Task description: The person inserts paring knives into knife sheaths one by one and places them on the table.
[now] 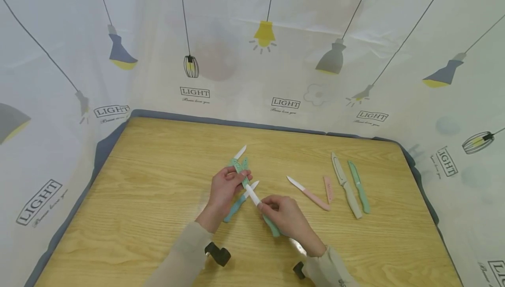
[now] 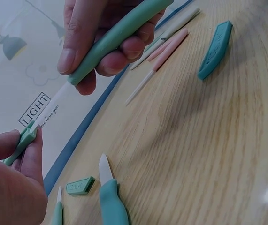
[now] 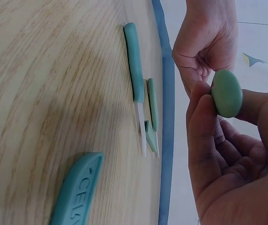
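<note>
In the head view my left hand (image 1: 225,188) pinches a green blade cover (image 1: 238,167). My right hand (image 1: 288,217) grips the green handle of a white-bladed knife (image 1: 271,226), whose tip end sits in that cover, with much of the blade still bare between the hands. Under the left hand lies a blue-handled knife (image 1: 235,208), its white blade uncovered. Another green knife (image 2: 57,213) and a loose green cover (image 2: 80,186) lie close by, partly hidden by the left hand in the head view. A blue cover (image 2: 216,49) shows in both wrist views.
Right of my hands lie a pink knife (image 1: 315,199) with bare blade, a pink cover (image 1: 328,189), a beige knife (image 1: 351,199) and a green knife (image 1: 360,188). The wooden table (image 1: 158,168) meets a lamp-printed curtain (image 1: 236,59) at its back and sides.
</note>
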{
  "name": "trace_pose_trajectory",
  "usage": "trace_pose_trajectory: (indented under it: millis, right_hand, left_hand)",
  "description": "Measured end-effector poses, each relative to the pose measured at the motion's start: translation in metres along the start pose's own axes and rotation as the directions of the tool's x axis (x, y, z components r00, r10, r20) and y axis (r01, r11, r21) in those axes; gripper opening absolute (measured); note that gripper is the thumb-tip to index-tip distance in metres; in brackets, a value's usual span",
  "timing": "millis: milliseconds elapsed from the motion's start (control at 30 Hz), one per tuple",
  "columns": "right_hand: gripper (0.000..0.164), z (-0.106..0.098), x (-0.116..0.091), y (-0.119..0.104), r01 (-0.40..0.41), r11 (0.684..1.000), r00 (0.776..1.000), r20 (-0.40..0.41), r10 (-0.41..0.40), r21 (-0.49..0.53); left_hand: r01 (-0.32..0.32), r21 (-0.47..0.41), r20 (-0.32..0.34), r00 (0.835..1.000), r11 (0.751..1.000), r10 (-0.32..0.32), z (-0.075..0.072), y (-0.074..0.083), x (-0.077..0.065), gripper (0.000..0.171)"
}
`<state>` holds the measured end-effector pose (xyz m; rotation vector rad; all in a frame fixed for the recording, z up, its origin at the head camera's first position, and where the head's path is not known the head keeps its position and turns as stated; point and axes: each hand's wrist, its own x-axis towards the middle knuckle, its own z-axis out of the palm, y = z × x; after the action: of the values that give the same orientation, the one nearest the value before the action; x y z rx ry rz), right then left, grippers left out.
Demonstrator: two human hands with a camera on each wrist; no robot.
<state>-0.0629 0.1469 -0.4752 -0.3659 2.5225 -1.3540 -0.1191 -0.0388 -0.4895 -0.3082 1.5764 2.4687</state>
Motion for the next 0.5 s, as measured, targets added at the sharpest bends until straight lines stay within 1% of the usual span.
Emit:
trace_pose_trajectory:
  millis: [133, 500]
  right_hand:
    - [0.03, 0.0001, 0.0016, -0.001, 0.001, 1.0, 1.0, -0.001, -0.001, 0.004]
    - [0.034, 0.0018, 0.0047, -0.0024, 0.008, 1.0, 1.0, 0.002, -0.008, 0.017]
  left_hand:
    - [-0.001, 0.003, 0.002, 1.0, 1.0, 0.001, 0.0003, -0.0003, -0.0003, 0.047]
    - [-0.005, 0.018, -0.025, 1.0, 1.0, 0.006, 0.0023, -0.0015, -0.0007, 0.044]
